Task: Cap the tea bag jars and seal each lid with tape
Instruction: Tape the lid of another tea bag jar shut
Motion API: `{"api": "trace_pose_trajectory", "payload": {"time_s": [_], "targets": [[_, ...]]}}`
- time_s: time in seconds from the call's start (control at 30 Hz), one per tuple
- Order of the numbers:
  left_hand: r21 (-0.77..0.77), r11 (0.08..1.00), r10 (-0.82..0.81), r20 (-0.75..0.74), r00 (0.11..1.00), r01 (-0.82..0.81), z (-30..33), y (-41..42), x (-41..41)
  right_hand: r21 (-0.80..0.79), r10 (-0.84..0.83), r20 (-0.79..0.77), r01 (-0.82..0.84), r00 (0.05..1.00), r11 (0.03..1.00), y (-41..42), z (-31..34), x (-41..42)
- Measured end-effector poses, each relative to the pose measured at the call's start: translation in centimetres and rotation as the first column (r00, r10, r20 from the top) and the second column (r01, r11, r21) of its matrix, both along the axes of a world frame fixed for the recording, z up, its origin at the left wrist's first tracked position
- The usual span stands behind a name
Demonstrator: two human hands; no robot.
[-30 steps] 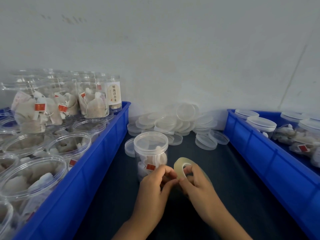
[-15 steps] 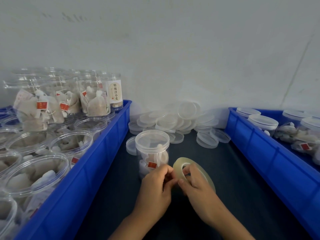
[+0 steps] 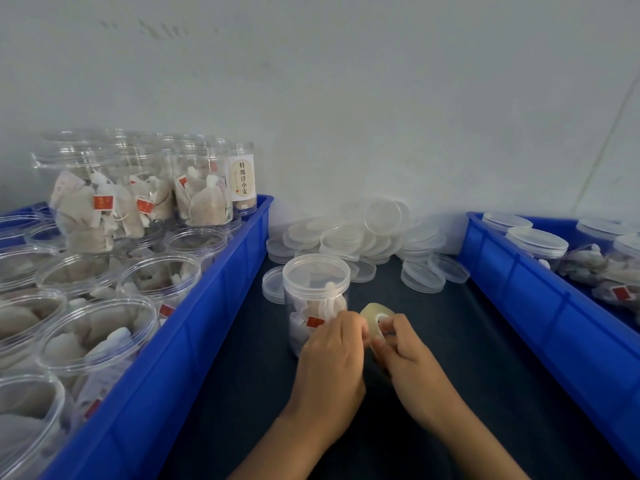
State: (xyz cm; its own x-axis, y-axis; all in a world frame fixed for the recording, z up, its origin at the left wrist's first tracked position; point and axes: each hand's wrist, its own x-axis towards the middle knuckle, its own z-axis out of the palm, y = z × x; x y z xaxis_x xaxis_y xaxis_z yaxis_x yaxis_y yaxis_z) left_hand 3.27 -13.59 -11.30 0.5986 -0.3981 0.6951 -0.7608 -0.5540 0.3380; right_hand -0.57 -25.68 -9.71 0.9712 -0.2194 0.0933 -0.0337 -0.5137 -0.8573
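Two blue bins [image 3: 194,327] [image 3: 540,306] flank a dark mat [image 3: 242,393] below a pale, perhaps scuffed wall [image 3: 346,98].

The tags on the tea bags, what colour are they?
Red tags, clearest in the head view.

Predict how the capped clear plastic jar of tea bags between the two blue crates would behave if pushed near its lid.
The capped clear plastic jar probably feels light: it holds only loosely packed tea bags. Being tall and upright, it may tip rather than slide. Tipped over, its round wall would likely roll.

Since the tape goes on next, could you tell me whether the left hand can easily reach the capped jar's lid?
Probably yes: the left hand is right beside the capped jar, with nothing above its lid.
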Motion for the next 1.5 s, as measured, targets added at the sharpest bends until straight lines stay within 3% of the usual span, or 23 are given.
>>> {"api": "trace_pose_trajectory", "payload": {"time_s": [0.17, 0.27, 0.47, 0.6, 0.73, 0.9, 1.2, 1.37, 1.43, 1.5], "targets": [[-0.129, 0.990, -0.077, -0.121, 0.990, 0.062, -0.6, 0.5, 0.1, -0.062, 0.061, -0.042, -0.063, 0.997, 0.996, -0.7, -0.3, 0.2], [-0.235, 0.970, -0.110, -0.197, 0.974, 0.062, -0.1, 0.5, 0.2, -0.074, 0.154, 0.045, -0.150, 0.987, 0.986, -0.7, 0.2, 0.1], [-0.363, 0.931, -0.117, -0.194, 0.974, 0.040, 0.4, 0.7, 0.1, -0.396, 0.241, 0.107, -0.181, 0.965, 0.900, -0.7, 1.4, -0.1], [-0.381, 0.923, -0.101, -0.134, 0.986, 0.042, 1.1, 1.4, 0.3, -0.507, 0.143, -0.034, -0.140, 0.989, 0.850, -1.8, 1.5, 0.0], [-0.421, 0.905, -0.110, -0.086, 0.990, 0.064, 1.5, 1.7, 0.7, -0.485, 0.042, -0.126, -0.098, 0.991, 0.869, -3.2, 1.0, 0.2], [-0.407, 0.913, -0.060, -0.044, 0.997, 0.037, 1.0, 2.7, 1.7, -0.370, 0.308, -0.049, -0.304, 0.950, 0.878, -3.8, 1.0, -0.3], [-0.363, 0.929, -0.047, 0.081, 0.996, 0.073, 1.5, 3.2, 1.4, -0.302, 0.092, 0.119, -0.052, 0.989, 0.952, -2.7, 0.9, -0.4], [-0.467, 0.879, -0.050, 0.117, 0.992, 0.100, 1.6, 3.3, 1.5, -0.321, 0.002, 0.235, 0.075, 0.972, 0.944, -1.6, 1.2, -0.6], [-0.519, 0.855, 0.041, 0.084, 0.996, 0.009, 1.3, 3.4, 2.2, -0.423, -0.006, 0.303, 0.140, 0.953, 0.895, -1.4, 1.4, -0.8], [-0.554, 0.829, 0.040, -0.075, 0.996, -0.075, 0.9, 3.6, 3.1, -0.516, 0.008, 0.358, 0.191, 0.934, 0.835, -1.4, 1.7, -1.0]]}}
